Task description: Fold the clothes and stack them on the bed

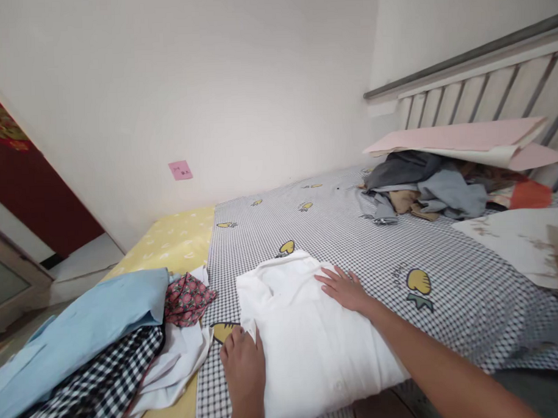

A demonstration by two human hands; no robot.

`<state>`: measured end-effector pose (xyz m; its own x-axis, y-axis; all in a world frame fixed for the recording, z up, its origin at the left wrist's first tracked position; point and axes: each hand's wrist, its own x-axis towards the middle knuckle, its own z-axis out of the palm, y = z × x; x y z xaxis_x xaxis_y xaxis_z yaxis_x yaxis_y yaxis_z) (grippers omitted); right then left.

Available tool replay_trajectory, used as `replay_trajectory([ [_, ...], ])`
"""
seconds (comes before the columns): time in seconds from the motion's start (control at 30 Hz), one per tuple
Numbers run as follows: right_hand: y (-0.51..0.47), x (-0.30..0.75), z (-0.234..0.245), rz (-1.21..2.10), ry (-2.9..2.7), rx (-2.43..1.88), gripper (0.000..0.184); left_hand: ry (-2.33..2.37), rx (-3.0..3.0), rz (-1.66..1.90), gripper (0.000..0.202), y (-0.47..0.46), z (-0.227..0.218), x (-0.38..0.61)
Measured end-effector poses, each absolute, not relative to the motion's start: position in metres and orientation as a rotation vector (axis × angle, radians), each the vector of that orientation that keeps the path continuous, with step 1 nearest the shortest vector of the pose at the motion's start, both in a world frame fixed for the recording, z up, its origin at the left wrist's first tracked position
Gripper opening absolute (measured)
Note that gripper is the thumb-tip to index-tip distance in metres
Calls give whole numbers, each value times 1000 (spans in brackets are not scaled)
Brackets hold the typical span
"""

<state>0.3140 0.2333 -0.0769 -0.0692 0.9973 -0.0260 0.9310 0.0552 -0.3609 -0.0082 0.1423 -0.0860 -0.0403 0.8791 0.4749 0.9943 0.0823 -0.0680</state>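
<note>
A folded white shirt lies on the checked bedsheet in front of me, its collar end facing the wall. A button shows low on its front. At the shirt's left edge, my left hand has its fingers curled, with a bit of the white cloth pinched near the thumb; the fingertips are partly hidden. My right hand rests flat near the collar on the right side, fingers spread and touching the cloth.
To the left lie a light blue garment, a black-and-white checked cloth, a red patterned cloth and white cloth. A clothes pile sits under a pink sheet by the headboard. A pillow lies right.
</note>
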Motion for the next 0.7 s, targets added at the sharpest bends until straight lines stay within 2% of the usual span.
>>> replay_trajectory([
  [0.13, 231, 329, -64, 640, -1904, -1803, 50, -2074, -1875, -478, 53, 140, -79, -8],
  [0.23, 216, 348, -55, 694, -1859, -1717, 58, -2228, -1952, -723, 53, 142, -74, -13],
  [0.33, 195, 360, -54, 669, -1880, -1736, 44, -2389, -1990, -1035, 49, 147, -72, -20],
  [0.47, 175, 361, -48, 606, -1917, -1737, 37, -2457, -2006, -1201, 51, 146, -67, -31],
  [0.57, 167, 359, -32, 587, -1947, -1627, 25, -2418, -2108, -1426, 49, 138, -59, -42],
  [0.7, 169, 362, -2, 830, -1921, -1377, 21, -2407, -2135, -1772, 56, 141, -38, -55],
])
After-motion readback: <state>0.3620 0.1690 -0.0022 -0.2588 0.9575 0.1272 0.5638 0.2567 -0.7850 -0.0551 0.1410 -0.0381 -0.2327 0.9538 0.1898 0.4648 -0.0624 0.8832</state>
